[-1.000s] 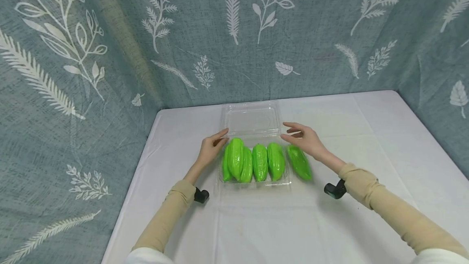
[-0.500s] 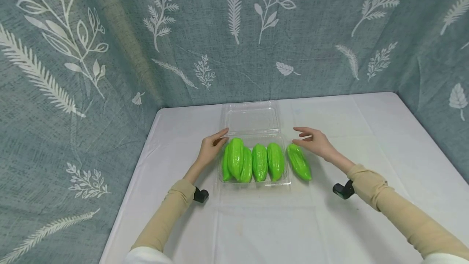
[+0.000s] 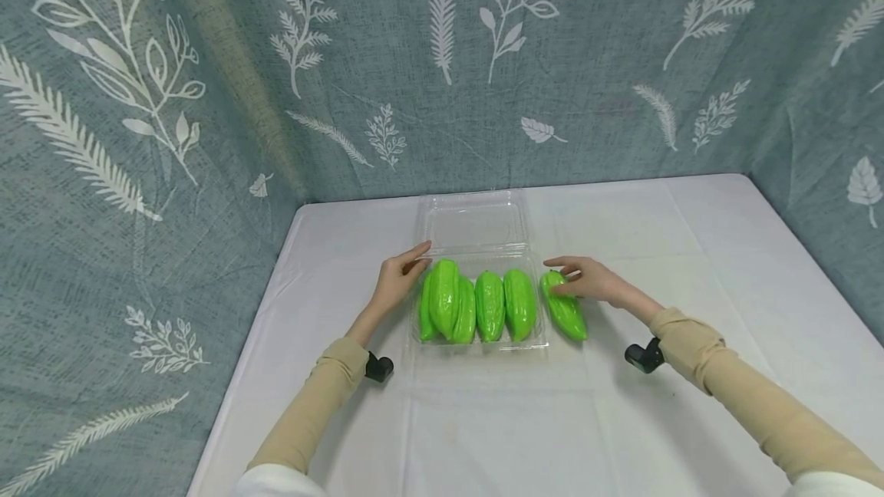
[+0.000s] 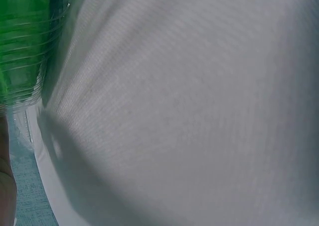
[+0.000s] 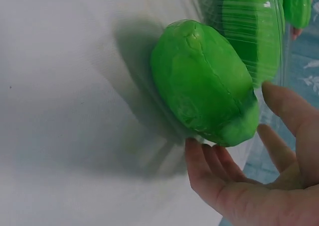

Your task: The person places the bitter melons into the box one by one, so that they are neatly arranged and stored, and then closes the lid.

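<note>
A clear plastic clamshell box (image 3: 483,347) lies on the table with its lid (image 3: 476,225) folded back. Several glossy, bright-green elongated vegetables (image 3: 490,305) fill its base, one lying on top of others at the left. My left hand (image 3: 399,280) rests at the box's left hinge corner, fingers fairly straight; the left wrist view shows little of it. Beside the box's right wall lies a loose green vegetable (image 5: 199,81). Around its far end my right hand (image 3: 587,280) spreads, thumb and fingers on different sides; a firm grip is not evident.
A white cloth (image 3: 483,428) covers the table. Blue-grey leaf-patterned curtains (image 3: 414,129) hang along the back and sides. A small black device (image 3: 644,357) sits at the right wrist and another black device (image 3: 379,367) at the left.
My right hand first drew rightward from the box's hinge corner, then came down over the far end of the loose vegetable. My left hand and the box have stayed in place.
</note>
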Available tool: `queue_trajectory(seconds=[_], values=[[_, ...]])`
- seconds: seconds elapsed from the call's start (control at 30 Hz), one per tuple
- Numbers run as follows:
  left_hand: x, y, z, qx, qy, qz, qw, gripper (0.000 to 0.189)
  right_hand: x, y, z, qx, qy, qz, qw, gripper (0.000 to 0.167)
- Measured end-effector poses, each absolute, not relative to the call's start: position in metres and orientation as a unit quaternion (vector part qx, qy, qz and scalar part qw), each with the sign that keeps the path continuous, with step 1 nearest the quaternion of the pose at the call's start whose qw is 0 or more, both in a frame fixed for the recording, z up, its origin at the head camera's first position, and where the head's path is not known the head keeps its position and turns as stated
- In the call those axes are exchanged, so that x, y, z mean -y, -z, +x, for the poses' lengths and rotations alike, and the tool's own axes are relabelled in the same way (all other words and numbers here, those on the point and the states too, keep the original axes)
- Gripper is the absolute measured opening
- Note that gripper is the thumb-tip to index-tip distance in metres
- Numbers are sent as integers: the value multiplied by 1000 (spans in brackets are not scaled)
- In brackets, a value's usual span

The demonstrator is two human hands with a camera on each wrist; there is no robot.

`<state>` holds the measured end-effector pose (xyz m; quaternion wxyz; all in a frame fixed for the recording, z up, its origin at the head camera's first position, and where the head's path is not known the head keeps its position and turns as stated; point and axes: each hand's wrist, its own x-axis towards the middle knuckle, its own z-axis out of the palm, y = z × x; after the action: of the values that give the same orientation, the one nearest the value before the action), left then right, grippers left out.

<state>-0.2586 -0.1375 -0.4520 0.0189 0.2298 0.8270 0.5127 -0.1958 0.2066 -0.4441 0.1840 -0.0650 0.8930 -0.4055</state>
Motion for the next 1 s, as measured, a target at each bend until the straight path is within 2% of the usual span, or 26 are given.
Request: queue_trajectory(seconds=[0.37,1.0], values=[[138,453,-259,-827,-516,221,25,36,-204,449,-200,-904,372,-72,199,58],[138,455,-261,-825,-517,225,19,36,-206,452,-198,-887,411,-57,204,58]])
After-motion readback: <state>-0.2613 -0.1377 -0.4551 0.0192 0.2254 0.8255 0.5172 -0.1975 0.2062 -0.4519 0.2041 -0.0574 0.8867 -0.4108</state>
